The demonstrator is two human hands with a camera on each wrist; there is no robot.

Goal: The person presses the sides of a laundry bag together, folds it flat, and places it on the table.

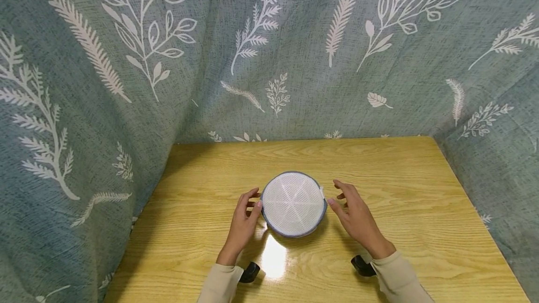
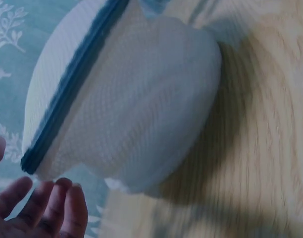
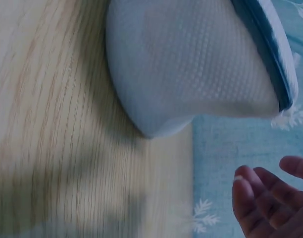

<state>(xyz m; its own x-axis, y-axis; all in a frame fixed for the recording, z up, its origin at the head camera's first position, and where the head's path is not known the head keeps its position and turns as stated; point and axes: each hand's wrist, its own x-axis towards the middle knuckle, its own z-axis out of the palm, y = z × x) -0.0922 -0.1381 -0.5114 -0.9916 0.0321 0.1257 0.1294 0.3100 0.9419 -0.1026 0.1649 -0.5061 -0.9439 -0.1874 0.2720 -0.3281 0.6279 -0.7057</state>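
Note:
A round white mesh laundry bag [image 1: 293, 204] with blue trim sits on the wooden table, bulging below its flat top. At its left edge is my left hand [image 1: 243, 221], fingers loosely bent and the fingertips at the rim. The left wrist view shows that hand [image 2: 40, 208] beside the blue trim [image 2: 72, 87], not wrapped round it. To the right of the bag, near a small white tab [image 1: 322, 192], my right hand [image 1: 358, 214] holds its fingers spread and relaxed. In the right wrist view a gap separates those fingers [image 3: 245, 193] from the bag [image 3: 191, 64].
The wood-grain table [image 1: 421, 209] meets a blue-green curtain [image 1: 294, 106] with white leaf prints at the back and both sides. Bright glare [image 1: 273, 256] lies on the wood in front of the bag. A black device sits at each wrist.

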